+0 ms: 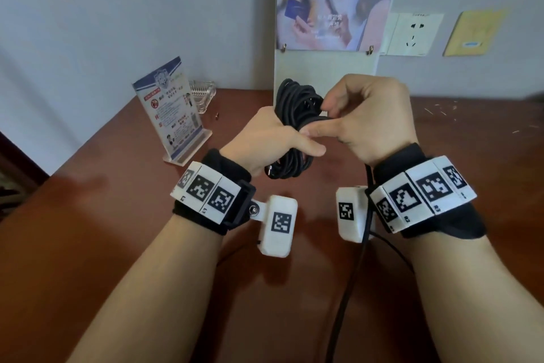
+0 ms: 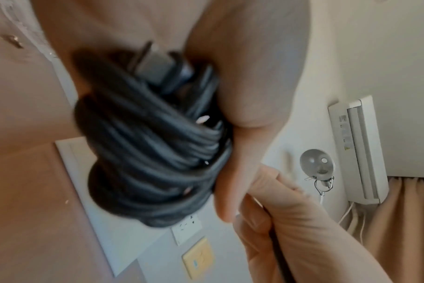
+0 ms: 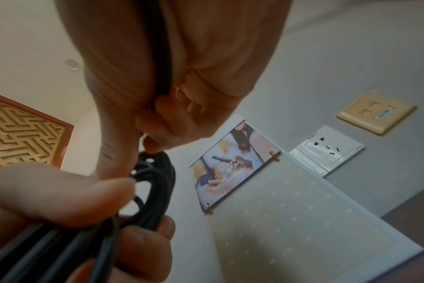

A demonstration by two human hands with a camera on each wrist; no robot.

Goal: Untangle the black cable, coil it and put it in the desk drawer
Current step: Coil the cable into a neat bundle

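Above the brown desk point(image 1: 117, 215), my left hand point(image 1: 273, 141) grips a thick bundle of coiled black cable point(image 1: 294, 103), thumb lying across its front. The coil point(image 2: 152, 153) fills the left wrist view, with a plug body tucked in at its top. My right hand point(image 1: 368, 115) pinches a strand at the coil's right side, fingers curled round the cable point(image 3: 162, 57) that runs through the palm. A loose length of cable point(image 1: 353, 274) hangs from under the right wrist toward the near desk edge. No drawer is in view.
An acrylic sign stand point(image 1: 173, 115) and a clear glass dish point(image 1: 203, 94) sit at the back left of the desk. A white calendar board point(image 1: 323, 24) leans on the wall behind the hands. A wall socket point(image 1: 412, 33) and a yellow plate point(image 1: 474, 33) lie to its right.
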